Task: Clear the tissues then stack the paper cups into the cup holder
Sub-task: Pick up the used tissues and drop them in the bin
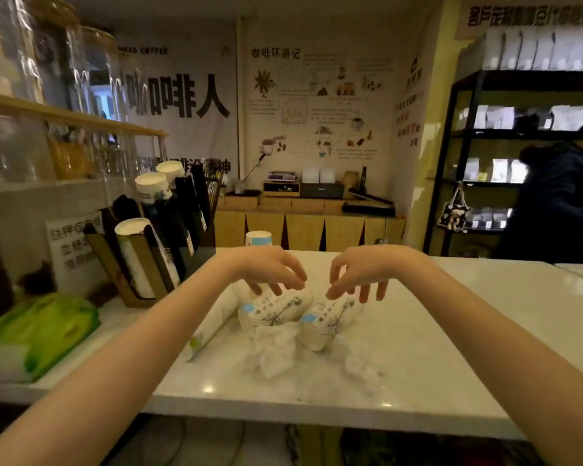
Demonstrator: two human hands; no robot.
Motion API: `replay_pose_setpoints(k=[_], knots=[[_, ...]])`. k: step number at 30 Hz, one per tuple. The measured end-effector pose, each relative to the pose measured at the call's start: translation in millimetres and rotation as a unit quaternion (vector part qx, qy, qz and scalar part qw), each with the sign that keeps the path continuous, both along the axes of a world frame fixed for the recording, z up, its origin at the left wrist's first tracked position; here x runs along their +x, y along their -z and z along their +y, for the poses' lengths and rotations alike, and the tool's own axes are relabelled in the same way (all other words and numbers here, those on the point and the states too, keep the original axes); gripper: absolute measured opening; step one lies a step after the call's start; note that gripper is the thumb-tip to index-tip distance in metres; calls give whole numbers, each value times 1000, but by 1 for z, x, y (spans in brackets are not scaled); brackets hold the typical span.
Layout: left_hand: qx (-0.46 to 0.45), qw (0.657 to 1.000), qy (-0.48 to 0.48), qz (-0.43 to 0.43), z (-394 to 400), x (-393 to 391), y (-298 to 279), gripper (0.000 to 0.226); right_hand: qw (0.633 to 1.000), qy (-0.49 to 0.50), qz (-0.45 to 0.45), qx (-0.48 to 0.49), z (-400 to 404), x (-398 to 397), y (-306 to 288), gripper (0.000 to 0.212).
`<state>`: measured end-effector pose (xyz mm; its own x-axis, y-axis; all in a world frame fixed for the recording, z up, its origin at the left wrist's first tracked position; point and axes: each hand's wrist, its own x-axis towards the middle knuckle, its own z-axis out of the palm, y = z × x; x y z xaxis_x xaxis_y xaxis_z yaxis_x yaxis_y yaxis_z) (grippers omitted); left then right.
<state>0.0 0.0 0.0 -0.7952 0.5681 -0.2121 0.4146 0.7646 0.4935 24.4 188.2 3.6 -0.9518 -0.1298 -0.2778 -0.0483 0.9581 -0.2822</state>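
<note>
Both hands hover over the white surface [451,317] with fingers spread and curled downward, gripping nothing: the left hand [266,269] over one toppled paper cup [275,311], the right hand [360,269] over the second toppled cup [330,319] just beside it. Two crumpled tissues lie nearer than the cups: one tissue [276,348] touching both cups, the other tissue [359,364] to the right, close to the surface's near edge. A long sleeve of stacked cups [212,326] lies on its side to the left, and one upright cup [258,237] stands at the far edge. The cup holder [142,260], partly filled, stands at the far left.

Since the tissues go first, each hand would do best to draw back toward the near side and pinch a wad from above, lifting straight up so the cups do not roll. The right half of the surface is open for setting things aside; the left is crowded by the holder and a green pack [48,331].
</note>
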Motion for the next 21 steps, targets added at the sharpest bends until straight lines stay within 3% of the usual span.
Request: replay_pose_setpoints(k=[6,9,11,15,18,21], knots=[[-116,992,44,5,-7,3,56,46,996,25,-63,56,3,10,53,57],[-155,986,51,17,-15,2,84,51,995,50,-84,38,8,15,81,74],[-166,983,51,53,-17,2,103,52,996,58,-62,32,10,19,99,74],[-61,990,4,128,-18,7,122,36,998,46,42,9,15,24,113,44],[43,989,-2,142,-26,14,128,23,996,40,49,-57,21,28,102,27],[154,983,-6,96,-37,31,124,27,987,8,24,-161,19,38,82,18]])
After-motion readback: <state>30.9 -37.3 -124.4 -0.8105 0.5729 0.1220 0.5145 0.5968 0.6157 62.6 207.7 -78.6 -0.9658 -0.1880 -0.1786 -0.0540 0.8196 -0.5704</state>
